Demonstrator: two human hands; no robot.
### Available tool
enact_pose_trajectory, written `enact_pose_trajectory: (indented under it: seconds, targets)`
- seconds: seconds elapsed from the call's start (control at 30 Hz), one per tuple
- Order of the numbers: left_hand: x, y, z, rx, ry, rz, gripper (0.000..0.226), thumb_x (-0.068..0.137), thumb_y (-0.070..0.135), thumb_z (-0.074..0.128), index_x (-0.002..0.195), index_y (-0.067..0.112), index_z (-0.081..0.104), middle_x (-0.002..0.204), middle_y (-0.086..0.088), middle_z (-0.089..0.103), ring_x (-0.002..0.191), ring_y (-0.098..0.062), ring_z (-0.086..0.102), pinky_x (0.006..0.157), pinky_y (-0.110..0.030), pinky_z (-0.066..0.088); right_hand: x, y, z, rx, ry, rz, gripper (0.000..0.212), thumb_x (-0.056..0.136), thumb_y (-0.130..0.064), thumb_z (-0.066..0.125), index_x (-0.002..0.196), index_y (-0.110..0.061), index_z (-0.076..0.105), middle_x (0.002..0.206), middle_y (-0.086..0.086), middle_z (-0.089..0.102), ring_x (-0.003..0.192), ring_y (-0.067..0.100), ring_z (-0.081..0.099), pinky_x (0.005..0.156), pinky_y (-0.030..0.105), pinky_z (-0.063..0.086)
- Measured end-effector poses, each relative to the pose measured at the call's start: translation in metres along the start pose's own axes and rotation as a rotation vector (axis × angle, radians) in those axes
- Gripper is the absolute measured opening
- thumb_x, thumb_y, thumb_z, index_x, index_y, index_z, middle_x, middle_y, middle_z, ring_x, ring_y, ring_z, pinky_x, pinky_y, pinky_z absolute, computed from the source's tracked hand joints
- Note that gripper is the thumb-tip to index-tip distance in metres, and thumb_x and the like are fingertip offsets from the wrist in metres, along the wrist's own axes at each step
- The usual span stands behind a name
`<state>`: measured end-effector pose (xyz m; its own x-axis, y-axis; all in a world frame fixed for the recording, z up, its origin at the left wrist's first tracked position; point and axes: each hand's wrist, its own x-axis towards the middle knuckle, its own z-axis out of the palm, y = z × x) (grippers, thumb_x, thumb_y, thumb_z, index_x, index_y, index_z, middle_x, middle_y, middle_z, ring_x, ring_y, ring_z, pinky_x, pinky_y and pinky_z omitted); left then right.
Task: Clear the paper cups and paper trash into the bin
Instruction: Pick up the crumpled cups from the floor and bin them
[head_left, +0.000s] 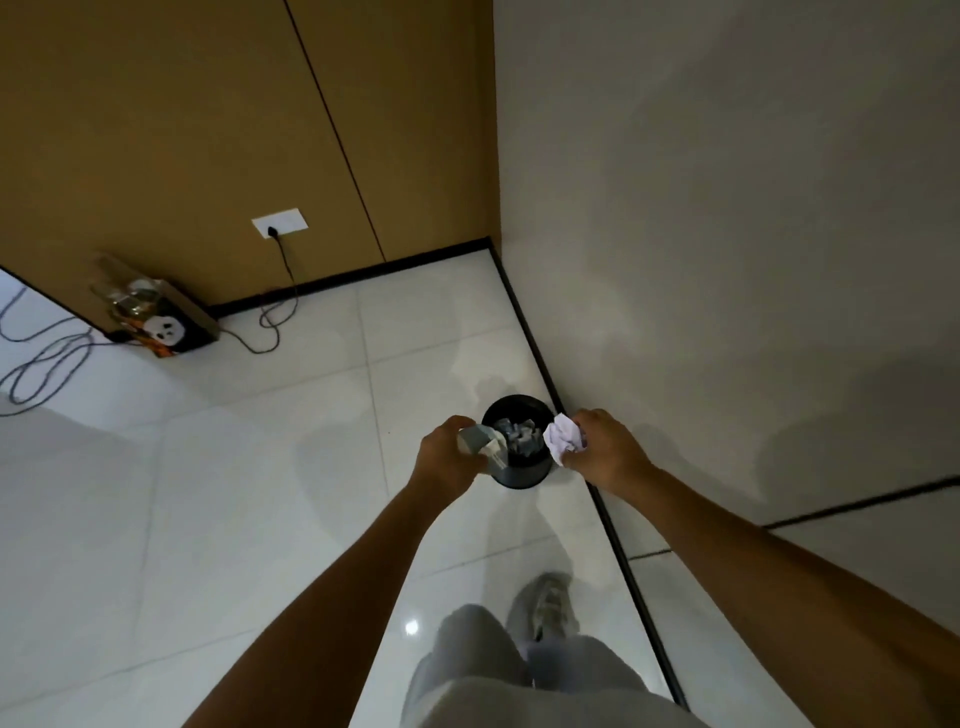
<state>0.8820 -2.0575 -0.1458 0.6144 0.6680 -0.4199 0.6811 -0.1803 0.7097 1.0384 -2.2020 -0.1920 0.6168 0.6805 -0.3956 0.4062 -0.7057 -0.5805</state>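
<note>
A small black round bin (521, 472) stands on the white tiled floor beside the wall's dark skirting, with crumpled paper (515, 435) inside it. My left hand (445, 453) grips a grey-white paper cup (480, 441) tilted over the bin's left rim. My right hand (608, 451) holds a crumpled white paper ball (562, 436) just over the bin's right rim. Both arms reach forward from the lower part of the head view.
A dark box with a white face print and bottles (156, 317) stands at the left by the brown wall. Cables (47, 364) loop across the floor there, and one runs to a wall socket (279, 223). My shoe (545, 605) is behind the bin.
</note>
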Motion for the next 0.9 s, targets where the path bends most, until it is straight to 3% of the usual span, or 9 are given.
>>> enact_pose_trajectory:
  seconds: [0.1,0.17,0.2,0.27,0.47,0.53,0.63,0.73,0.9]
  targets:
    - [0.031,0.001,-0.006,-0.011,0.015,-0.069,0.042,0.076,0.002,0.070,0.116,0.008,0.059,0.113,-0.011,0.063,0.099,-0.025,0.060,0.079,-0.028,0.050,0.051,0.011,0.002,0.084,-0.014,0.013,0.023,0.057,-0.042,0.058,0.063,-0.033,0.037,0.079,0.008,0.051,0.073,0.023,0.053,0.067,0.028,0.040]
    - [0.055,0.001,-0.010,-0.014,0.009,-0.098,0.043,0.076,0.002,0.071,0.117,0.007,0.058,0.114,-0.011,0.062,0.102,-0.027,0.059,0.085,-0.032,0.050,0.072,0.002,0.000,0.040,-0.050,0.038,0.020,0.066,-0.031,0.068,0.077,-0.021,0.055,0.086,0.011,0.053,0.078,0.024,0.053,0.068,0.026,0.037]
    - [0.068,0.000,-0.012,-0.015,0.003,-0.111,0.045,0.076,0.002,0.071,0.118,0.007,0.058,0.114,-0.011,0.062,0.102,-0.027,0.059,0.086,-0.033,0.050,0.082,-0.002,0.000,0.017,-0.070,0.040,0.027,0.071,-0.025,0.071,0.088,-0.009,0.059,0.090,0.013,0.054,0.082,0.026,0.053,0.068,0.026,0.035]
    - [0.095,-0.003,-0.015,-0.012,-0.013,-0.133,0.046,0.076,0.002,0.071,0.119,0.007,0.056,0.115,-0.011,0.061,0.098,-0.023,0.057,0.084,-0.032,0.050,0.107,-0.004,0.005,0.027,-0.097,0.062,0.040,0.070,-0.030,0.067,0.097,-0.002,0.059,0.089,0.015,0.052,0.082,0.027,0.053,0.069,0.026,0.033]
    - [0.177,-0.015,-0.016,-0.009,-0.092,-0.184,0.046,0.078,0.003,0.071,0.121,0.007,0.055,0.117,-0.011,0.060,0.097,-0.019,0.054,0.084,-0.028,0.049,0.169,0.001,0.024,0.040,-0.113,0.160,0.025,0.069,-0.033,0.058,0.076,-0.021,0.037,0.080,0.011,0.044,0.075,0.028,0.051,0.066,0.028,0.033]
    - [0.202,-0.020,-0.015,-0.023,-0.102,-0.212,0.047,0.078,0.002,0.071,0.122,0.007,0.055,0.114,-0.006,0.059,0.097,-0.019,0.053,0.083,-0.028,0.048,0.190,0.000,0.027,0.048,-0.121,0.183,0.023,0.067,-0.037,0.057,0.077,-0.022,0.043,0.080,0.011,0.051,0.076,0.032,0.057,0.064,0.028,0.038]
    - [0.235,-0.034,-0.007,-0.047,-0.100,-0.265,0.047,0.080,0.004,0.071,0.123,0.008,0.054,0.112,-0.004,0.056,0.094,-0.016,0.050,0.078,-0.024,0.045,0.222,-0.001,0.034,0.103,-0.142,0.218,0.018,0.075,-0.021,0.069,0.086,-0.015,0.056,0.086,0.009,0.054,0.077,0.024,0.055,0.061,0.024,0.036]
    - [0.262,-0.055,0.008,-0.027,-0.104,-0.295,0.047,0.080,0.006,0.072,0.124,0.009,0.054,0.118,-0.008,0.059,0.095,-0.016,0.050,0.080,-0.024,0.044,0.253,0.005,0.050,0.123,-0.126,0.194,0.016,0.079,-0.024,0.067,0.080,-0.016,0.053,0.080,0.002,0.051,0.074,0.018,0.049,0.060,0.019,0.033]
    - [0.299,-0.086,0.040,-0.037,-0.086,-0.331,0.049,0.080,0.007,0.072,0.125,0.010,0.052,0.120,-0.009,0.059,0.102,-0.017,0.053,0.085,-0.023,0.046,0.305,0.028,0.092,0.118,-0.196,0.203,0.022,0.084,-0.020,0.067,0.101,-0.010,0.057,0.097,0.005,0.057,0.095,0.020,0.056,0.083,0.031,0.042]
